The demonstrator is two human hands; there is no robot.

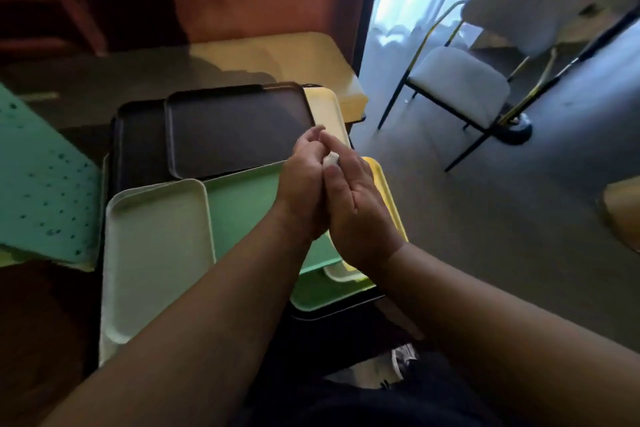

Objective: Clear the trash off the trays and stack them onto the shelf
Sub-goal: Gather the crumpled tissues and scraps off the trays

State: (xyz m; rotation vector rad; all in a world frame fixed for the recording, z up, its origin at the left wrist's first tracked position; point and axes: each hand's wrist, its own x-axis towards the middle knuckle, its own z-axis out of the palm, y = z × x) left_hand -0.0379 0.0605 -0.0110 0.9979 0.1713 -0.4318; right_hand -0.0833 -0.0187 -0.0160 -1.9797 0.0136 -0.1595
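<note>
Observed: both hands are held together above the pile of trays, the left hand (303, 180) and the right hand (356, 204) pressed side to side with a small white scrap (330, 159) caught between them. Only a sliver of the scrap shows. Which hand actually bears it cannot be told; the left fingers curl toward it and the right thumb lies just below it, so the grip reads as narrow, a shared pinch.

Landmark: the black tray (239, 130), topmost of the pile. The hands hover just off its near right corner. A second black tray (138, 142) lies under it to the left; a green tray (242, 204) and a pale tray (156, 253) lie nearer the person; a yellow tray (381, 177) shows beyond the right hand. No further trash is visible on any tray face in view. No shelf can be identified with confidence; a perforated teal panel (41, 184) stands left of the black tray.

Assessment: the step in hand appears to be gathering the scrap for disposal. To do it well, settle the scrap wholly into one hand, closing the fingers round it so nothing falls back onto the black tray, and free the other hand. Trays overlap unevenly, so square them before lifting
</note>
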